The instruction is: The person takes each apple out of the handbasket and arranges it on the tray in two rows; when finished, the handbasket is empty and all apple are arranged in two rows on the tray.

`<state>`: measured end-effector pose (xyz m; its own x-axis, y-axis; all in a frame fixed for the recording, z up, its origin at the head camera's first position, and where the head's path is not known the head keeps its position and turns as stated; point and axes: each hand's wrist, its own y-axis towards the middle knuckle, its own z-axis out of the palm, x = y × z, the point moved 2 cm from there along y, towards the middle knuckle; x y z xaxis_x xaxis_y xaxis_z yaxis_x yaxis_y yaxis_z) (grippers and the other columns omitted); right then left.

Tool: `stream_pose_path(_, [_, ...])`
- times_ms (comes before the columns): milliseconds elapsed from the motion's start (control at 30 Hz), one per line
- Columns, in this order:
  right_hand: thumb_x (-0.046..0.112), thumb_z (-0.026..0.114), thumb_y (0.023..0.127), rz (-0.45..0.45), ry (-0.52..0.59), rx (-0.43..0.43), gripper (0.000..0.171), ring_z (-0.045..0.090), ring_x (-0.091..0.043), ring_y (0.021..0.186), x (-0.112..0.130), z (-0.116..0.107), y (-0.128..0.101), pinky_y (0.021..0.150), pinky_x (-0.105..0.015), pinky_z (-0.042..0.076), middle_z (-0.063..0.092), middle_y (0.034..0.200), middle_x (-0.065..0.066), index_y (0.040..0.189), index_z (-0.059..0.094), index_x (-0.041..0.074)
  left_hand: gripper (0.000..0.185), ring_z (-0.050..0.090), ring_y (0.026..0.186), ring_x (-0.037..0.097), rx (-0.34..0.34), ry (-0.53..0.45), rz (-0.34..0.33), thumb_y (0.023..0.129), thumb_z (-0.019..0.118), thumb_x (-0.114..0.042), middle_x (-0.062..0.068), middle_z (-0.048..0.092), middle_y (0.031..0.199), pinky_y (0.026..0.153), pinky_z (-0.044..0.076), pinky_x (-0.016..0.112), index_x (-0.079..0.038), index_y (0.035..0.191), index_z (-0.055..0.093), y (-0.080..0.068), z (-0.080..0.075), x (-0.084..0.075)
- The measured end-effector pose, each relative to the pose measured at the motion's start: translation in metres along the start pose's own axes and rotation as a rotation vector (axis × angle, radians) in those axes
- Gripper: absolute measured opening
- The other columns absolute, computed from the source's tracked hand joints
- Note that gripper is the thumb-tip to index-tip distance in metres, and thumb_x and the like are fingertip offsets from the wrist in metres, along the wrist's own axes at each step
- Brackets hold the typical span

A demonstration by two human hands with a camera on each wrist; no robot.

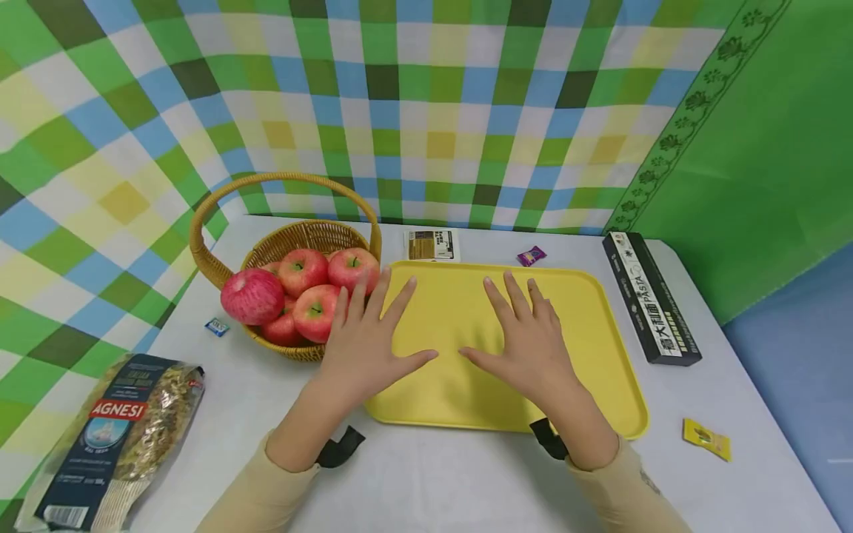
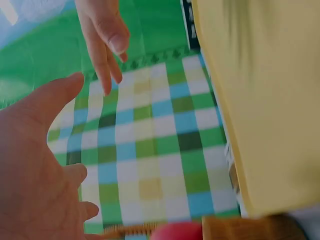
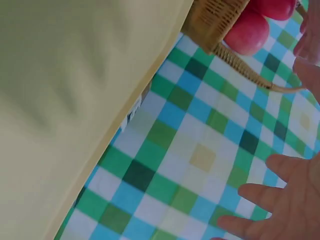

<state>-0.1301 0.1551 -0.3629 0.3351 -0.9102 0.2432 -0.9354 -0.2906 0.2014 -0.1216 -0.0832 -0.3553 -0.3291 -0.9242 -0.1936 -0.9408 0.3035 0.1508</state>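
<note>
Both hands hover above a yellow tray point(image 1: 426, 400) with fingers spread and nothing held. My left hand point(image 1: 363, 348) is over the tray's left side, its fingertips overlapping the view of a wicker basket point(image 1: 313, 233) heaped with red apples point(image 1: 303, 272). Toward the tray's right half, my right hand point(image 1: 533, 348) is spread, thumb pointing at the other hand. In the left wrist view, the left palm point(image 2: 30, 170) shows with the right hand point(image 2: 102, 35) beyond it. The right wrist view catches the right fingers point(image 3: 260, 197) held apart, with the tray point(image 3: 75, 100) alongside.
A bag of Agnesi pasta point(image 1: 120, 437) lies at left, near a small blue wrapped candy point(image 1: 216, 326). Behind the tray are a flat packet point(image 1: 432, 245) and a purple candy point(image 1: 532, 256). At right lie a black pasta box point(image 1: 649, 300) and a yellow packet point(image 1: 706, 438).
</note>
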Motion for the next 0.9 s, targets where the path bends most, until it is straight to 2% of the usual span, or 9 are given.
stream_pose_path(100, [0.063,0.071,0.075,-0.041,0.02,0.0,0.103,0.015,-0.044,0.141,0.011,0.005,0.008,0.106,-0.066,0.024,0.018,0.159,-0.011,0.155,0.019,0.024,0.098,-0.012,0.145,0.03,-0.045,-0.04,-0.052,0.08,0.053,-0.076,0.006,0.004,0.161,0.114,0.001,0.059,-0.032,0.155,0.009,-0.011,-0.004,0.015])
stream_pose_path(267, [0.06,0.071,0.077,-0.123,0.076,0.023,0.099,0.025,-0.041,0.138,0.038,0.013,0.024,0.107,-0.059,0.031,0.021,0.157,-0.01,0.155,0.022,0.023,0.105,-0.015,0.144,0.032,-0.126,-0.114,-0.127,0.078,0.067,-0.064,0.007,-0.004,0.161,0.112,0.001,0.063,-0.028,0.156,0.007,-0.034,-0.007,0.039])
stream_pose_path(400, [0.059,0.07,0.078,-0.194,0.125,0.049,0.095,0.033,-0.038,0.133,0.062,0.023,0.036,0.106,-0.053,0.036,0.027,0.155,-0.01,0.154,0.025,0.022,0.11,-0.013,0.143,0.037,-0.267,-0.186,-0.211,0.073,0.079,-0.048,0.011,-0.005,0.16,0.111,-0.003,0.064,-0.024,0.156,0.011,-0.05,-0.002,0.059])
stream_pose_path(500, [0.057,0.07,0.079,-0.225,0.16,0.071,0.092,0.037,-0.036,0.13,0.079,0.034,0.045,0.103,-0.05,0.04,0.03,0.154,-0.009,0.153,0.027,0.023,0.114,-0.014,0.143,0.038,-0.385,-0.252,-0.29,0.07,0.084,-0.039,0.013,-0.006,0.16,0.11,-0.004,0.064,-0.023,0.156,0.011,-0.058,0.006,0.075])
stream_pose_path(600, [0.053,0.072,0.08,-0.261,0.2,0.08,0.091,0.039,-0.034,0.129,0.096,0.044,0.053,0.099,-0.047,0.045,0.032,0.152,-0.007,0.153,0.027,0.024,0.116,-0.015,0.142,0.038,-0.458,-0.329,-0.366,0.07,0.085,-0.034,0.014,-0.009,0.16,0.11,-0.002,0.066,-0.022,0.156,0.008,-0.065,0.015,0.091])
stream_pose_path(700, [0.051,0.073,0.08,-0.307,0.254,0.067,0.09,0.041,-0.031,0.127,0.113,0.052,0.062,0.094,-0.043,0.049,0.033,0.151,-0.005,0.152,0.029,0.022,0.114,-0.016,0.142,0.037,-0.487,-0.439,-0.449,0.072,0.084,-0.031,0.012,-0.012,0.159,0.109,-0.001,0.068,-0.021,0.156,0.007,-0.07,0.024,0.104])
stream_pose_path(900, [0.051,0.073,0.08,-0.396,0.295,0.003,0.082,0.044,-0.025,0.122,0.146,0.062,0.076,0.09,-0.035,0.052,0.038,0.145,-0.002,0.147,0.037,0.019,0.107,-0.011,0.144,0.031,-0.484,-0.719,-0.602,0.078,0.08,-0.025,0.007,-0.012,0.16,0.107,0.007,0.072,-0.026,0.156,0.006,-0.081,0.038,0.12])
